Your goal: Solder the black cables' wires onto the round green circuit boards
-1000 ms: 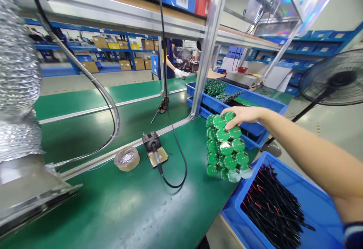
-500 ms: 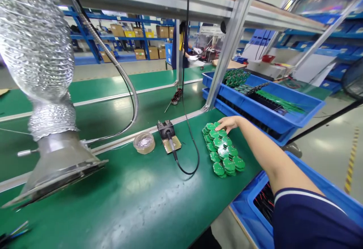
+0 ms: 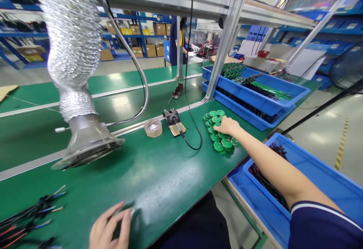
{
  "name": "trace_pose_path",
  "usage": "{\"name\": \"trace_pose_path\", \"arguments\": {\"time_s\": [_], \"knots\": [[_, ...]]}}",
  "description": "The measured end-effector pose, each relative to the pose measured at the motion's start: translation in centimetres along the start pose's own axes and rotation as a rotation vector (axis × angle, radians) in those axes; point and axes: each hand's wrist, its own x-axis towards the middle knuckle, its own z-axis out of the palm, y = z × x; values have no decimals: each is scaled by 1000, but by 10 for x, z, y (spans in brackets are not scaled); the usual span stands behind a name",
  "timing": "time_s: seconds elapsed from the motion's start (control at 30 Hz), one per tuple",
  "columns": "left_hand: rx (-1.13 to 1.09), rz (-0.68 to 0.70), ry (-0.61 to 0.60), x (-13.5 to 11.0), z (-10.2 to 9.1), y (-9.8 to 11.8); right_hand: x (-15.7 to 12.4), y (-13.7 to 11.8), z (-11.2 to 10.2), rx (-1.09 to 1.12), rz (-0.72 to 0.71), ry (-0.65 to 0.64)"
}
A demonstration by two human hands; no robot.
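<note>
Rows of stacked round green circuit boards [image 3: 217, 136] lie on the right part of the green bench. My right hand [image 3: 228, 125] reaches over them, its fingers curled and closed at boards in the upper part of the group. Which board is between the fingertips is partly hidden by the hand. My left hand [image 3: 110, 228] is low at the front of the bench, fingers apart and holding nothing that I can see. Left of it lie bundles of black cables [image 3: 34, 213] with bare coloured wire ends.
A soldering iron [image 3: 179, 129] rests in its stand beside a roll of clear tape [image 3: 153, 128]. A fume duct [image 3: 87, 139] hangs at left. Blue trays [image 3: 255, 107] of boards stand behind a metal post; another blue bin [image 3: 306, 166] with wires sits at right. A co-worker [image 3: 175, 41] stands beyond.
The view has swung left and down. My left hand has come into view at the bottom, with more cables showing. My right hand has shifted from the far end of the boards nearer to me.
</note>
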Motion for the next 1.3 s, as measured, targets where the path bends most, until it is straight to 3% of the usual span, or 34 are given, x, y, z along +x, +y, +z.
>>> {"name": "trace_pose_path", "arguments": {"time_s": [0.07, 0.13, 0.23, 0.27, 0.33, 0.43, 0.5, 0.63, 0.83, 0.93, 1.0, 1.07, 1.17, 1.23, 1.3], "knots": [[-166, -55, -69, 26, 4, 33, -32, -8, -13, 9, -39, 76], [-420, -130, -247, 51, 15, 71, -75, -22, -15, 28, -137, 148], [-914, -334, -528, 78, 36, 117, -143, -53, 11, 194, -474, 198], [-1044, -398, -530, 83, 42, 125, -161, -64, 25, 315, -572, 208], [-1149, -498, -396, 86, 51, 129, -188, -85, 55, 599, -657, 102], [-1052, -557, -185, 79, 51, 114, -203, -112, 89, 1097, -531, -160], [-946, -552, -142, 71, 46, 101, -204, -126, 100, 1261, -455, -259], [-842, -591, -133, 61, 34, 91, -206, -142, 106, 1337, -446, -355], [-920, -727, -193, 55, 35, 90, -221, -152, 113, 1474, -303, -559], [-516, -552, -282, 68, 32, 65, -219, -163, 116, 1520, -191, -583], [-218, -346, -350, 89, 26, 38, -211, -171, 117, 1522, -147, -578], [-99, -244, -413, 115, 20, 12, -204, -175, 117, 1486, -154, -607], [7, -169, -484, 137, 13, -13, -194, -158, 105, 1391, -224, -641], [64, -138, -498, 127, 9, -17, -184, -129, 89, 1329, -262, -584], [142, -121, -500, 101, 7, -13, -164, -91, 69, 1249, -260, -401]]}}
